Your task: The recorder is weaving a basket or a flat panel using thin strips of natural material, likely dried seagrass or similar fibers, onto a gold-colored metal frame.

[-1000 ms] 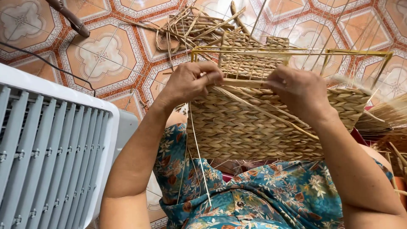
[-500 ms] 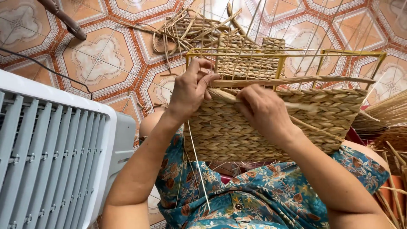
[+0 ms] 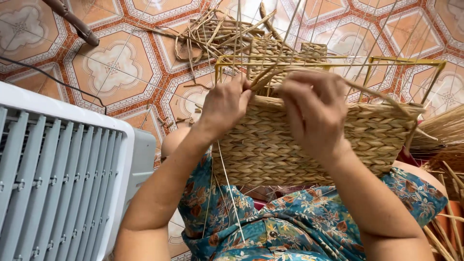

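Both hands up at the rim of the half-woven tan straw basket (image 3: 299,145), propped on the lap against the blue floral dress (image 3: 290,227). Left hand (image 3: 224,104) pinched tight on a bundle of dry straw strands (image 3: 263,77) right at the top edge of the weave, fingers curled, nothing slack. Right hand (image 3: 314,108) closed in beside it, fingers bent down over the same strands and pressing them against the rim. Compared with a second ago: right hand shifted from the basket's right half toward the middle, now just beside the left, almost touching. Reads as a fresh strand being tucked and cinched into the top row, with the weave still short of the yellow metal wire frame (image 3: 338,60) standing bare above. Loose straw pile (image 3: 212,34) beyond on the orange patterned tile floor (image 3: 111,67). White slatted fan housing (image 3: 58,174) at the left, near the left elbow.
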